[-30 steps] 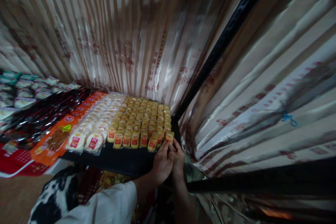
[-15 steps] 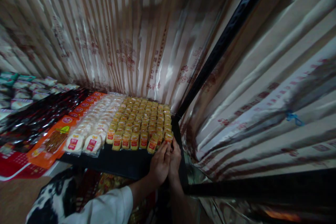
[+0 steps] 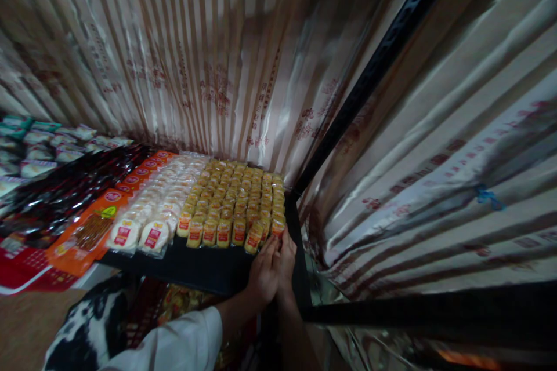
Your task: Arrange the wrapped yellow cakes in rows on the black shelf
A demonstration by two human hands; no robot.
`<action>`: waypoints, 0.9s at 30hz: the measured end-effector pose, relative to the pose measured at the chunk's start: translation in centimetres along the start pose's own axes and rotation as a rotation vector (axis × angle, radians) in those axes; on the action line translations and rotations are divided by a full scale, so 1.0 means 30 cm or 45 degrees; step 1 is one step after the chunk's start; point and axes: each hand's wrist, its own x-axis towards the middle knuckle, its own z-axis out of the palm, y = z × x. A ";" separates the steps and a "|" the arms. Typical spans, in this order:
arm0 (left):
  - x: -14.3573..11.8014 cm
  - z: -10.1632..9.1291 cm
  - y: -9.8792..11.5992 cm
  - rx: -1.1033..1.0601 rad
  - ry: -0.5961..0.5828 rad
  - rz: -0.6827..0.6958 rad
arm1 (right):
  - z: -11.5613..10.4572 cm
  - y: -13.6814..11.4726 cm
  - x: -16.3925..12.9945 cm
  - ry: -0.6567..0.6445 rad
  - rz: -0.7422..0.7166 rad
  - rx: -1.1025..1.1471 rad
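Rows of small yellow snack packets (image 3: pixel 235 197) with red labels stand on a black shelf (image 3: pixel 195 266). My left hand (image 3: pixel 262 271) and my right hand (image 3: pixel 287 256) are pressed together at the shelf's front right corner. Their fingertips pinch the front yellow packet (image 3: pixel 278 226) of the rightmost row. A white sleeve (image 3: pixel 183 342) covers my left forearm; my right forearm is bare.
Left of the yellow rows lie white round packets (image 3: pixel 154 235), orange packs (image 3: pixel 87 232), dark packs (image 3: pixel 65 191) and green-white packs (image 3: pixel 35 151). Striped shiny sheeting (image 3: pixel 209 58) hangs behind and to the right. A black post (image 3: pixel 369 81) and a black bar (image 3: pixel 435 307) frame the right side.
Both hands have slid a little forward and left with the front packet, setting it closer against the row. The view has shifted slightly.
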 end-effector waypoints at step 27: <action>-0.467 -0.390 -0.122 0.135 -0.245 -0.652 | -0.095 -0.275 -0.474 -0.705 0.254 0.375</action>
